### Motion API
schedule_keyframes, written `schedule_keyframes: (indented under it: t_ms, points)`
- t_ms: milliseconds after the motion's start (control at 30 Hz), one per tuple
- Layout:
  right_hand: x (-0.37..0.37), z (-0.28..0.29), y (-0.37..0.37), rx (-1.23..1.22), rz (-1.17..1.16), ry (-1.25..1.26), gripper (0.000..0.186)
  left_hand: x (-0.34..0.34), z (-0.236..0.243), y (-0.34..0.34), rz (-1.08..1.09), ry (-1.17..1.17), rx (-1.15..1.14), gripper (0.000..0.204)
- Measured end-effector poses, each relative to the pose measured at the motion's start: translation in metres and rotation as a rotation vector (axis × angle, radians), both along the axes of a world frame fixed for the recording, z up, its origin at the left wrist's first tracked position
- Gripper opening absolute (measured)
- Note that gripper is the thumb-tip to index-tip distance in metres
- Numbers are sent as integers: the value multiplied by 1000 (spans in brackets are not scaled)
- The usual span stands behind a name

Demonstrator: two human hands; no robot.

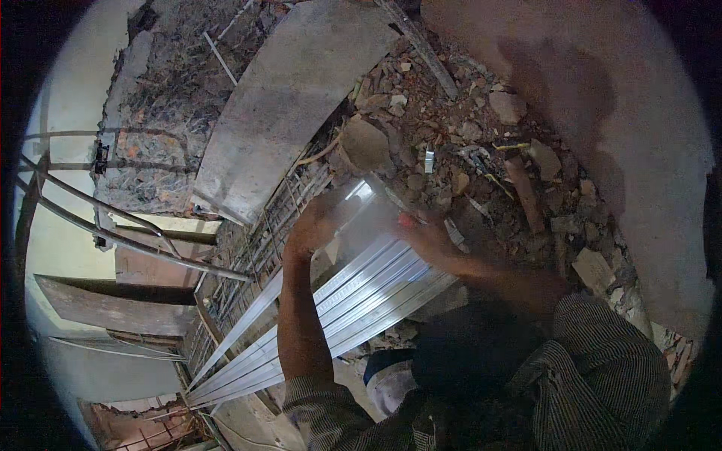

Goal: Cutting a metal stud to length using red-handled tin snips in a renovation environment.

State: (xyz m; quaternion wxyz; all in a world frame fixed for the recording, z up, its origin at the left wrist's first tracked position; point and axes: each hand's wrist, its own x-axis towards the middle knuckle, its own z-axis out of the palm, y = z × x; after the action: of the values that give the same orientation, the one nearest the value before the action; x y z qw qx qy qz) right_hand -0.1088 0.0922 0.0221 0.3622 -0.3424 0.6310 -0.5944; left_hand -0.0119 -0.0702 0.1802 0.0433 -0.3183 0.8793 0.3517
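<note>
A bundle of long silver metal channels (342, 297) fans diagonally from the lower left up toward the middle. A separate silver strip (237, 327) lies along its left side. At the bundle's upper end, my left hand (312, 222) reaches in from below, its fingers blurred against the metal. My right hand (429, 240) is at the right of that end, blurred, with a small red patch at its fingertips that I cannot make out. A bright, hazy metal end (359, 192) shows between the hands, partly smeared.
Broken rubble (470, 128) spreads behind and right of the hands. A grey slab (278, 90) and a rebar grid (256, 248) are at left. Curved dark pipes (143, 238) cross the left side. A pale wall (639, 188) bounds the right, a weathered plank (421, 52) leaning near it.
</note>
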Motion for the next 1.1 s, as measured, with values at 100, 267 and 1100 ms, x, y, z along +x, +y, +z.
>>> schedule_keyframes:
  t_ms: [100, 267, 1100]
  points:
    - [3, 8, 5, -145, -71, -157, 48, -1, -8, -9, -62, -34, 80, 58]
    - [0, 19, 8, 126, -120, 8, 42, -3, -22, 0, -181, -193, -447, 51]
    - [0, 17, 33, -316, 187, -560, 69, -1, -9, 0, -204, 54, -472, 53]
